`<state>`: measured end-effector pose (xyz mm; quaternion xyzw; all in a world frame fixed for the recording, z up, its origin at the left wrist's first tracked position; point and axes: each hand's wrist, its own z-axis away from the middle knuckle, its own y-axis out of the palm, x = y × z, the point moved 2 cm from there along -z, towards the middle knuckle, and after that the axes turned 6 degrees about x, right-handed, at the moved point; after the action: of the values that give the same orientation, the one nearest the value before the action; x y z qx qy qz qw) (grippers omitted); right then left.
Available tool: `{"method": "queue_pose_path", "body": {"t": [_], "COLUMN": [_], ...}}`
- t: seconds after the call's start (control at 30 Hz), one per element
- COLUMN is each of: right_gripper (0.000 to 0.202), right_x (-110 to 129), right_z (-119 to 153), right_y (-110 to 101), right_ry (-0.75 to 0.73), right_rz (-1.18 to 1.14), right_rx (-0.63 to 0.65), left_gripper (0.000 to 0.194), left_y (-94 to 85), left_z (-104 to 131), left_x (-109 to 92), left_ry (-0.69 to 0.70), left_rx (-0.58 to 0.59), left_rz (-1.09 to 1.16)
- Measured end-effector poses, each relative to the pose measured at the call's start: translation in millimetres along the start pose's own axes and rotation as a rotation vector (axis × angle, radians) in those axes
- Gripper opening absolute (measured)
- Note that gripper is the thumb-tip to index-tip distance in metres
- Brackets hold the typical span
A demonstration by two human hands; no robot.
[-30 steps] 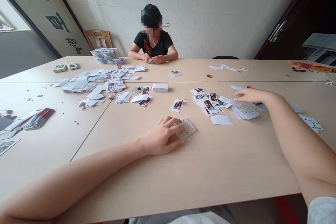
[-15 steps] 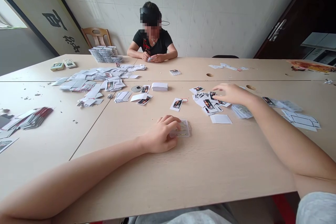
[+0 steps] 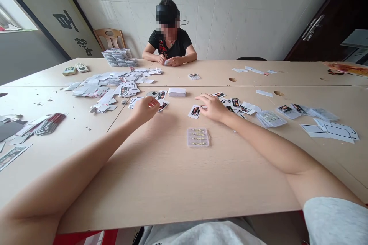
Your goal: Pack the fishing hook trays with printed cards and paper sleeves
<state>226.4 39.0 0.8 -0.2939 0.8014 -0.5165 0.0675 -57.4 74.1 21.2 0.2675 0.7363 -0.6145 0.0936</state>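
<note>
A clear plastic box (image 3: 197,137) with rows of small gold-coloured pieces lies flat on the table in front of me, touched by neither hand. My left hand (image 3: 145,109) hovers left of it with fingers loosely curled and apart, close to a roll of tape (image 3: 152,94) and some picture cards (image 3: 163,105). Nothing shows in that hand. My right hand (image 3: 213,108) reaches over the right edge of a single picture card (image 3: 194,111), fingers spread. Whether its fingertips touch the card is unclear. Behind that hand lies a loose pile of picture cards (image 3: 236,103), partly covered.
A stack of white cards (image 3: 177,92) stands ahead. Heaped white papers (image 3: 100,84) spread to the left. Clear boxes (image 3: 270,118) and outlined cards (image 3: 330,130) lie right. Across the table a person (image 3: 169,46) handles something small, beside stacked packs (image 3: 117,57).
My left hand has let go of the clear box and moved up and left. My right hand has moved left from the card pile to the single card. The view shifted slightly.
</note>
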Motion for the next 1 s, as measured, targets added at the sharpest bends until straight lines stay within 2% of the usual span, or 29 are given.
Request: {"method": "queue_pose_path", "body": {"t": [0.1,0.17,0.3,0.4,0.5,0.53,0.6,0.67,0.8,0.9,1.0], "right_gripper": [0.020,0.007,0.011,0.004,0.031,0.034,0.026,0.012,0.004,0.003,0.005], "right_x": [2,5,14,14,10,8,7,8,18,34,52], "right_z": [7,10,13,14,12,11,8,6,5,7,12], "right_y": [2,3,6,9,14,16,19,19,13,10,10], "right_ry": [0.012,0.002,-0.019,0.055,0.133,0.146,0.145,0.139,0.138,0.087,0.007], "right_rz": [-0.009,0.003,0.065,0.084,0.058,0.050,0.040,0.035,0.002,-0.095,-0.220], "right_rx": [-0.147,-0.199,-0.174,-0.171,-0.107,-0.072,-0.018,-0.004,-0.073,-0.104,-0.103], "left_gripper": [0.023,0.025,0.025,0.024,0.021,0.020,0.018,0.017,0.020,0.024,0.038], "left_y": [0.5,2.5,4.5,3.3,1.9,1.8,1.9,2.3,6.5,13.0,19.1], "left_z": [-5,-4,0,1,2,2,3,7,23,40,51], "left_x": [8,9,8,6,3,2,0,-5,-24,-44,-54], "left_ry": [0.001,0.012,0.057,0.103,0.139,0.146,0.161,0.189,0.295,0.461,0.527], "left_rx": [-0.009,-0.002,0.056,0.079,0.084,0.085,0.066,0.014,-0.080,-0.063,-0.034], "left_rz": [-0.070,-0.100,-0.152,-0.172,-0.179,-0.182,-0.187,-0.169,-0.028,0.054,0.082]}}
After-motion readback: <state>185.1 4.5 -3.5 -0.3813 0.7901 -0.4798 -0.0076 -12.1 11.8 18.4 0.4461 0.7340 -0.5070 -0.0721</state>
